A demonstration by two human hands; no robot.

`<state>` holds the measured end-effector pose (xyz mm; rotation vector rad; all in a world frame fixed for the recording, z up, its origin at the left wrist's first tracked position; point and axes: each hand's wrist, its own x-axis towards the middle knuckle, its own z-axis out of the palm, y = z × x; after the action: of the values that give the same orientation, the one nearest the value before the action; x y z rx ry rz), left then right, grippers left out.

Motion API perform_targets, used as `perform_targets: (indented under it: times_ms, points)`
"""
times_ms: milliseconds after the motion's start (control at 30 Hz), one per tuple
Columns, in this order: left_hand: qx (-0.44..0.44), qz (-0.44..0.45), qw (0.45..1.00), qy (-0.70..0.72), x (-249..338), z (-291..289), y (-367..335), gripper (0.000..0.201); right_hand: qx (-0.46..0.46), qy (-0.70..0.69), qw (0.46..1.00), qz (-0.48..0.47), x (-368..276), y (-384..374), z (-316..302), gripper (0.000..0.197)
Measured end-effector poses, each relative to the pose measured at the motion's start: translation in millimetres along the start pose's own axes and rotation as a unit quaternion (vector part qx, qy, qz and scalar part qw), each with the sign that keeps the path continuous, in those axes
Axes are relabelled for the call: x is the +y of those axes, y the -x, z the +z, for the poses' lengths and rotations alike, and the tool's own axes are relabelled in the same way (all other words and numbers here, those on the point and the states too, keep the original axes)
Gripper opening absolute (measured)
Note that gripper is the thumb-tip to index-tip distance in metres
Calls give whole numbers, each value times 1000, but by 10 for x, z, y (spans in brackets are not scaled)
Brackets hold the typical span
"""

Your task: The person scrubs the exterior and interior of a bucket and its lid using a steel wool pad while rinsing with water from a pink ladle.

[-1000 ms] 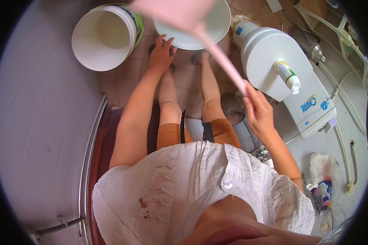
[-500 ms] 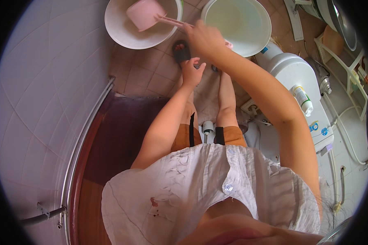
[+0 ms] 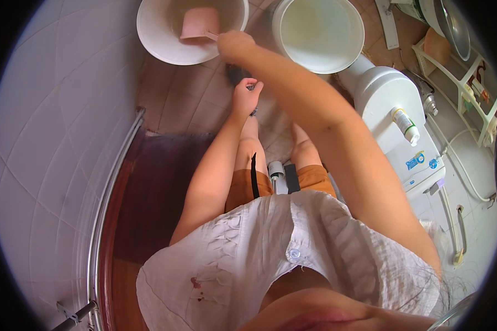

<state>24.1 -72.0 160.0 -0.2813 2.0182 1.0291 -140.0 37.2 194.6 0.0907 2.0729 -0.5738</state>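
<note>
The handle of a pink water dipper [image 3: 202, 23] is in my right hand [image 3: 236, 46], whose fingers are wrapped round it. The dipper's bowl hangs over or inside the left white bucket [image 3: 152, 34], tipped on its side; whether it touches the water there, I cannot tell. Nearer to me, below the right wrist, my left hand [image 3: 244, 98] is closed, with a small dark grey thing [image 3: 251, 87] at its fingertips that is too small to name. To the right stands a second white bucket [image 3: 361, 34] holding cloudy, pale water.
A white toilet [image 3: 389, 91] stands on the right with a white-and-green bottle [image 3: 405, 124] lying on it. Past it are a white rack [image 3: 453, 77] and a hose. A tiled wall [image 3: 55, 138] and metal pipes [image 3: 106, 212] run along the left, beside a dark brown panel [image 3: 160, 187].
My right hand has moved left, and the dipper has turned over the left bucket, its handle now shorter in view. The left hand's fingers have curled closer together.
</note>
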Motion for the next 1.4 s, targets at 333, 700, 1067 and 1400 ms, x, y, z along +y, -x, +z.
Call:
perform_targets:
  times_ms: [333,700,1067,1400]
  points:
    - [7,-49,999,-5,-254,-175,-44,38,-86,-523,848,-22,523,947,-145,39]
    - [-48,-138,945,292,640,-538,-182,28,-33,-650,757,64,1000,3201,-15,50]
    - [-265,-80,901,333,1639,440,-846,36,275,-351,882,152,1738,4342,350,52]
    - [-131,-128,875,448,1695,1350,-1272,29,343,-189,901,184,2140,4577,545,51]
